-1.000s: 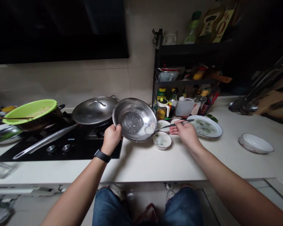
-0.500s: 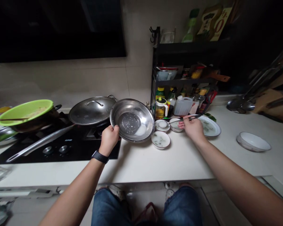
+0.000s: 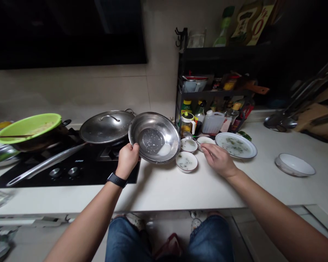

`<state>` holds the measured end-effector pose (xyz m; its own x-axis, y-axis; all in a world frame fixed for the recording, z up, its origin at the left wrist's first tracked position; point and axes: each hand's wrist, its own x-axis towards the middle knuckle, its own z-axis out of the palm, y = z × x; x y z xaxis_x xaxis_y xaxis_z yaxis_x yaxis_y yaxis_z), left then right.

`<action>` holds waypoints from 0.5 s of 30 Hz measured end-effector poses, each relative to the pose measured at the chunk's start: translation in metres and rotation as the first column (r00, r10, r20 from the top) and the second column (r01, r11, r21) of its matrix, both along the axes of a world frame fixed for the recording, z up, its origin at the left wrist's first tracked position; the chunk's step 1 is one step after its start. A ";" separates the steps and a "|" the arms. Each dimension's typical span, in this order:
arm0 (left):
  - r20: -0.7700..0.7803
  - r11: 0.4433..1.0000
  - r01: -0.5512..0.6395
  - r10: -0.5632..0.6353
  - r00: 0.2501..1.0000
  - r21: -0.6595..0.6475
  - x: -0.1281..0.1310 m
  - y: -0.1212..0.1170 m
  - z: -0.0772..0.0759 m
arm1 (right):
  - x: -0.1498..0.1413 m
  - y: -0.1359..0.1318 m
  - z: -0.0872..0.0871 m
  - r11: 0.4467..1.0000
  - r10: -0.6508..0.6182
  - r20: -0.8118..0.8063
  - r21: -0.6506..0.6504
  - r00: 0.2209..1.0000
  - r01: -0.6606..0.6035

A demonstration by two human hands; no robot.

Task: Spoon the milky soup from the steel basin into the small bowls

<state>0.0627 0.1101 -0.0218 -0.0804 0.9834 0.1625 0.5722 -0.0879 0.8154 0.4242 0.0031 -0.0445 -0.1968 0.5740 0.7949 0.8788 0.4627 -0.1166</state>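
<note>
My left hand (image 3: 128,159) grips the rim of a steel basin (image 3: 153,125), tilted toward me, with a little whitish liquid pooled low at its right side. Closed around the handle of a ladle (image 3: 188,135) is my right hand (image 3: 218,159); the ladle's bowl is over the back of a small bowl (image 3: 188,146) of pale liquid with green bits. In front of that stands a similar bowl (image 3: 186,162), and another small bowl (image 3: 206,140) is partly hidden behind my right hand. A fluted oval plate (image 3: 250,153) of the same liquid lies to the right.
A lidded pan (image 3: 106,127) and a green basket (image 3: 30,127) sit over the black stove (image 3: 98,171). Behind the bowls rises a rack (image 3: 180,91) with bottles and jars. A white bowl (image 3: 295,164) stands farther right on the counter. Ladles (image 3: 280,122) are at the far right.
My right hand has come lower and toward me, and the ladle has turned, its bowl shifting to the back of the small bowl. The left hand still holds the basin tilted.
</note>
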 end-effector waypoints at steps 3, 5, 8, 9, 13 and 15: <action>-0.002 1.000 0.004 -0.004 1.000 0.006 0.000 0.001 0.000 | -0.017 0.006 0.006 0.999 0.001 -0.249 -0.035 0.968 -0.010; -0.003 1.000 0.013 -0.013 1.000 0.014 0.000 0.001 -0.001 | -0.031 0.013 0.008 0.992 0.023 -0.346 -0.107 0.938 -0.063; -0.003 1.000 0.024 -0.024 1.000 0.017 0.002 0.000 0.001 | -0.049 0.025 0.004 0.975 0.052 -0.388 -0.178 0.920 -0.130; -0.003 0.999 0.027 -0.026 1.000 0.018 0.002 -0.001 0.002 | -0.052 0.028 0.001 0.970 0.056 -0.398 -0.197 0.916 -0.145; -0.011 0.999 0.033 -0.033 0.999 0.021 0.007 -0.007 0.008 | -0.060 0.034 -0.011 0.930 0.025 -0.524 -0.300 0.851 -0.211; -0.010 0.999 0.040 -0.040 0.999 0.020 0.008 -0.009 0.010 | -0.063 0.034 -0.012 0.906 -0.056 -0.649 -0.352 0.759 -0.235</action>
